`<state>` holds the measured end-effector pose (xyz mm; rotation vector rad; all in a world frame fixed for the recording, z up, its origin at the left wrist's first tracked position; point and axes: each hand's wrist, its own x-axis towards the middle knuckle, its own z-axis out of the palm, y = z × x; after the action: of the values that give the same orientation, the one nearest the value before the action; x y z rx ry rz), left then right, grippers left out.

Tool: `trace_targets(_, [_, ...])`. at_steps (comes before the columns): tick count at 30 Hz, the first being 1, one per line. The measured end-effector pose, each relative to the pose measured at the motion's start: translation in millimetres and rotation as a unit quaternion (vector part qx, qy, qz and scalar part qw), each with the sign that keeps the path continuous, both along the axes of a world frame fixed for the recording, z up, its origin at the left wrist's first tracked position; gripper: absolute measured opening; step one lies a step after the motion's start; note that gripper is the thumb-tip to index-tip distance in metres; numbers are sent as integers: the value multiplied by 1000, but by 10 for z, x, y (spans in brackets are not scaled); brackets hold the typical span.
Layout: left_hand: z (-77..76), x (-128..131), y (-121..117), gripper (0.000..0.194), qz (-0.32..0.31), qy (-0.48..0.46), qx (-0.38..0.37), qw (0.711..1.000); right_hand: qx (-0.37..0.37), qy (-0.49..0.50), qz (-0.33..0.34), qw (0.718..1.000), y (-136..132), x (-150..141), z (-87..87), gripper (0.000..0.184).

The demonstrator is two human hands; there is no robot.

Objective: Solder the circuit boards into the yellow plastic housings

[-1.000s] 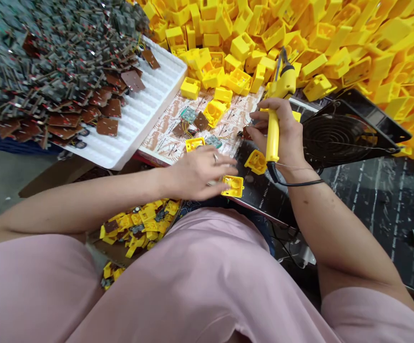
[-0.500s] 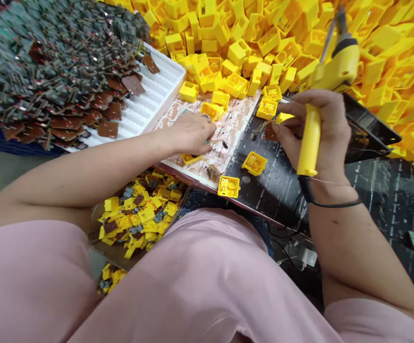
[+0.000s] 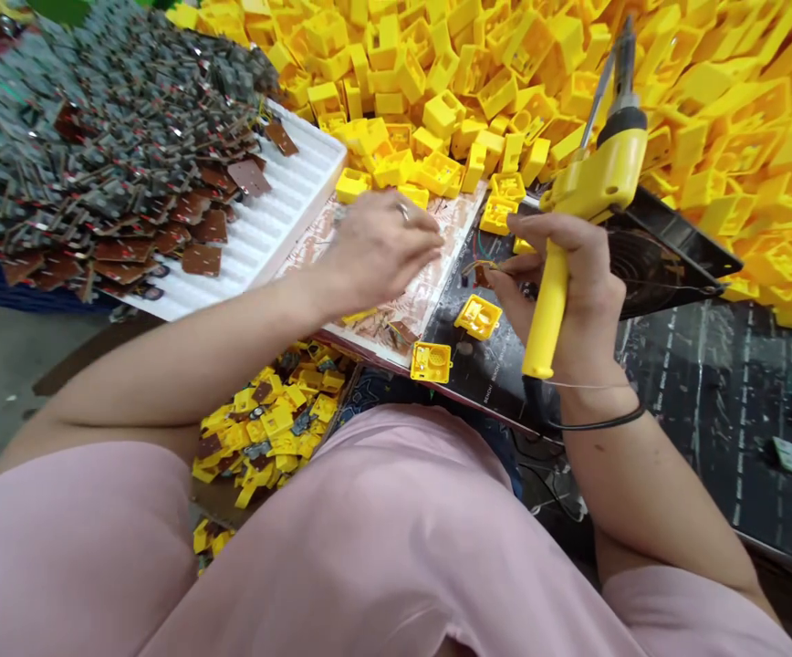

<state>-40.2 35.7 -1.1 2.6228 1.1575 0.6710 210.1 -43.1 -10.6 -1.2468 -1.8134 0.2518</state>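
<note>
My right hand (image 3: 574, 283) is wrapped round the grip of a yellow soldering gun (image 3: 598, 173), its metal tip pointing up and away. The thumb and fingertips of that hand also pinch a small brown circuit board (image 3: 482, 276) with thin wires. My left hand (image 3: 386, 246), with a ring on it, hovers over the patterned board (image 3: 447, 233), fingers stretched loosely to the right; nothing shows in them. Near the front edge lie two open yellow housings, one (image 3: 478, 317) below the circuit board and one (image 3: 431, 362) at the edge.
Yellow housings (image 3: 382, 68) heap along the back. Brown circuit boards (image 3: 201, 259) pile on a ridged white foam tray (image 3: 293, 182) at left. A black fan-like frame (image 3: 670, 246) stands behind my right hand. Below the edge, a box holds yellow parts (image 3: 276, 420).
My left hand has lifted and shifted up and right, its fingers straighter. My right hand has moved left and slightly down with the soldering gun and the circuit board.
</note>
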Motion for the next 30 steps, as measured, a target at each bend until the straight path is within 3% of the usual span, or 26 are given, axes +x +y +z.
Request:
trace_targets(2, [-91,196,-129,42,-50,-78,-61,994,1,-15,-1,1000,-57,-54,-3,36])
trace_targets(4, [-174,373,-214,40,-67,-188,-155,968,-1,-22,1,1000,-103,-104,-21,33])
trace_targets(9, [-272,636,-313,35,-51,-430,-392,812,45,17,37,998,-139,-128,-152,36])
trace_targets(11, [-226,615,-302,32,-25,-450,-428,783,54,32,48,997,-150,-45,-210,44])
trace_targets(13, [-135,511,-255,28,5,-403,-426,810,36,30,47,998,-180,91,-262,51])
trace_targets(15, [-34,367,-193,23,7,-286,-398,872,-7,-6,46,999,-218,236,-318,55])
trace_targets(17, [35,251,-147,16,-10,-151,-346,926,-54,-60,50,995,-247,332,-390,54])
trace_targets(19, [49,210,-135,13,-19,-58,-280,958,-81,-91,56,991,-255,341,-472,49])
trace_targets(21, [15,240,-155,15,-9,4,-227,974,-79,-92,68,990,-246,269,-540,44])
trace_targets(24, [-62,322,-207,20,6,98,-195,976,-49,-90,90,991,-262,118,-544,42])
trace_targets(27, [-110,353,-234,27,13,151,-196,969,-12,-50,68,996,-421,79,-409,44])
trace_targets(30, [-133,354,-228,30,17,146,-202,968,-1,-29,18,999,-734,232,-244,38])
